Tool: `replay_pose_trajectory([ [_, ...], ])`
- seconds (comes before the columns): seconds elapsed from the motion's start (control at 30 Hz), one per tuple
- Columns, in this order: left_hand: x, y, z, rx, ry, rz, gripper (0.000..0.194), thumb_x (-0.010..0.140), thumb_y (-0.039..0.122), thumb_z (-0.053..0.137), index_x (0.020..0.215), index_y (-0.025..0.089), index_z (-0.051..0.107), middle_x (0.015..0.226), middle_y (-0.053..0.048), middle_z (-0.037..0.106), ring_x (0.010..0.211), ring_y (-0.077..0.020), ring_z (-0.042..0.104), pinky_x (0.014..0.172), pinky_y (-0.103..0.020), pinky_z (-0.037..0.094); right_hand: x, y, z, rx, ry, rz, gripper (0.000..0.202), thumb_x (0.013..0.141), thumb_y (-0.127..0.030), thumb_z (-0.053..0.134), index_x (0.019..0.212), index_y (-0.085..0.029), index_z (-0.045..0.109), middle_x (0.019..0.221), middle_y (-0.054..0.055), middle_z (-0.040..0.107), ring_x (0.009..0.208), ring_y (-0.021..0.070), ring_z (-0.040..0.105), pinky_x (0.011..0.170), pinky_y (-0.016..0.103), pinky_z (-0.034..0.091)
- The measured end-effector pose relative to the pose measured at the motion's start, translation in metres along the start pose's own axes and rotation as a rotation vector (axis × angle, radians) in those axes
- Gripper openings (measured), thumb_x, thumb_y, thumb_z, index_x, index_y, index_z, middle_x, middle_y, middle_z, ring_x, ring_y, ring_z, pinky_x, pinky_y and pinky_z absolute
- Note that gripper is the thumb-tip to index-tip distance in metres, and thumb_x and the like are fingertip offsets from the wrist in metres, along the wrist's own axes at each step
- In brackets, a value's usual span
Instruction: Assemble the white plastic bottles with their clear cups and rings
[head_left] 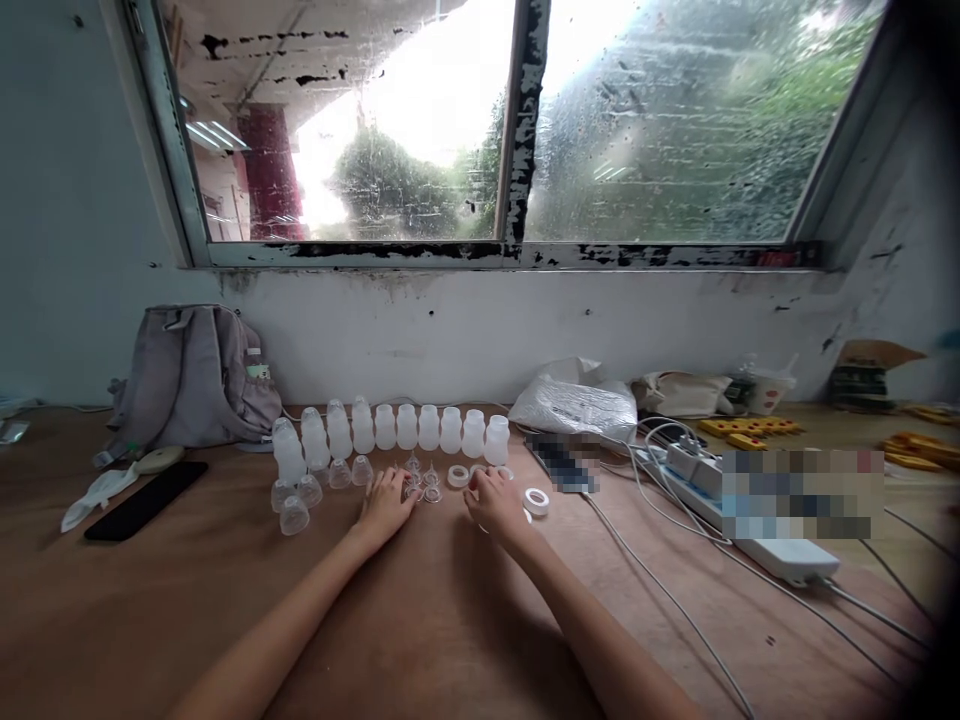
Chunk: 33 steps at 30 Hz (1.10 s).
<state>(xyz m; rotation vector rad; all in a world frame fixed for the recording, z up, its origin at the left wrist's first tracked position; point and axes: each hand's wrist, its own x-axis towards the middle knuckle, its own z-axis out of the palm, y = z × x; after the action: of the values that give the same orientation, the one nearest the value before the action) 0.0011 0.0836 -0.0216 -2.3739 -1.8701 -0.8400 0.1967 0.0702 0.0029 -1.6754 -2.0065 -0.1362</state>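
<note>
A curved row of frosted bottles [406, 427] stands upright on the brown table [360, 630]; the ones at the left end wear clear caps. Several loose clear caps [294, 515] sit in front of that left end. My left hand [386, 505] rests with its fingers apart beside small clear nipple-shaped pieces [431, 485]; nothing shows in its grasp. My right hand [495, 505] is over several white rings, its fingers bent down; whether it grips one is hidden. One white ring [536, 502] lies just right of that hand, another [457, 476] to its left.
A grey backpack [191, 375] and a black phone [146, 500] are at the left. Behind right lie a silvery bag [577, 405] and a second phone [559, 462] on a cable. A white power strip [787, 558] with cables and yellow parts [750, 428] occupy the right.
</note>
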Motion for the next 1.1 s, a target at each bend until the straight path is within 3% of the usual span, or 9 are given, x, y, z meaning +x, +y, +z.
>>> replay_pose_trajectory([
  [0.13, -0.004, 0.000, 0.007, -0.084, 0.046, 0.018, 0.024, 0.077, 0.038, 0.045, 0.087, 0.020, 0.057, 0.090, -0.005, 0.054, 0.087, -0.0203, 0.049, 0.077, -0.033, 0.036, 0.006, 0.024, -0.022, -0.005, -0.265, 0.056, 0.016, 0.061, -0.032, 0.061, 0.070, -0.019, 0.059, 0.077, 0.007, 0.058, 0.081, 0.0252, 0.050, 0.065, 0.031, 0.034],
  [0.3, -0.011, 0.007, -0.005, -0.150, 0.079, 0.167, 0.023, 0.077, 0.039, 0.046, 0.087, 0.021, 0.057, 0.090, -0.005, 0.055, 0.089, -0.0200, 0.049, 0.080, -0.033, 0.036, 0.002, 0.030, -0.030, -0.034, -0.409, 0.032, 0.032, 0.044, -0.029, 0.072, 0.072, -0.019, 0.062, 0.078, 0.007, 0.057, 0.085, 0.0285, 0.050, 0.064, 0.031, 0.034],
  [0.47, -0.022, 0.012, -0.013, -0.183, -0.018, 0.365, 0.020, 0.075, 0.038, 0.050, 0.083, 0.022, 0.058, 0.088, -0.003, 0.058, 0.087, -0.0186, 0.050, 0.083, -0.033, 0.035, 0.000, 0.020, -0.020, -0.006, -0.309, -0.032, 0.023, 0.053, -0.029, 0.068, 0.072, -0.018, 0.062, 0.082, 0.008, 0.059, 0.088, 0.0274, 0.050, 0.069, 0.033, 0.035],
  [0.63, -0.021, 0.008, -0.012, -0.247, -0.062, 0.345, 0.024, 0.075, 0.042, 0.049, 0.084, 0.023, 0.059, 0.088, -0.002, 0.059, 0.088, -0.0183, 0.051, 0.081, -0.032, 0.036, 0.004, 0.002, -0.020, 0.377, -0.157, -0.191, 0.034, 0.067, -0.027, 0.058, 0.099, -0.017, 0.057, 0.092, 0.007, 0.061, 0.084, 0.0194, 0.054, 0.072, 0.030, 0.040],
  [0.83, -0.014, -0.001, -0.006, -0.248, 0.095, 0.194, 0.029, 0.085, 0.032, 0.031, 0.082, 0.020, 0.057, 0.082, -0.003, 0.059, 0.082, -0.0176, 0.050, 0.075, -0.031, 0.038, -0.006, -0.014, -0.002, 0.397, -0.254, -0.278, 0.044, 0.064, -0.025, 0.061, 0.107, -0.015, 0.055, 0.094, 0.009, 0.059, 0.085, 0.0207, 0.053, 0.076, 0.032, 0.041],
  [1.1, -0.017, 0.003, -0.005, -0.185, 0.174, 0.269, 0.021, 0.084, 0.025, 0.034, 0.079, 0.018, 0.054, 0.079, -0.004, 0.057, 0.078, -0.0176, 0.049, 0.073, -0.031, 0.038, -0.011, -0.018, 0.009, 0.414, -0.292, -0.321, 0.043, 0.063, -0.019, 0.059, 0.106, -0.018, 0.049, 0.096, 0.007, 0.057, 0.088, 0.0194, 0.051, 0.077, 0.029, 0.039],
])
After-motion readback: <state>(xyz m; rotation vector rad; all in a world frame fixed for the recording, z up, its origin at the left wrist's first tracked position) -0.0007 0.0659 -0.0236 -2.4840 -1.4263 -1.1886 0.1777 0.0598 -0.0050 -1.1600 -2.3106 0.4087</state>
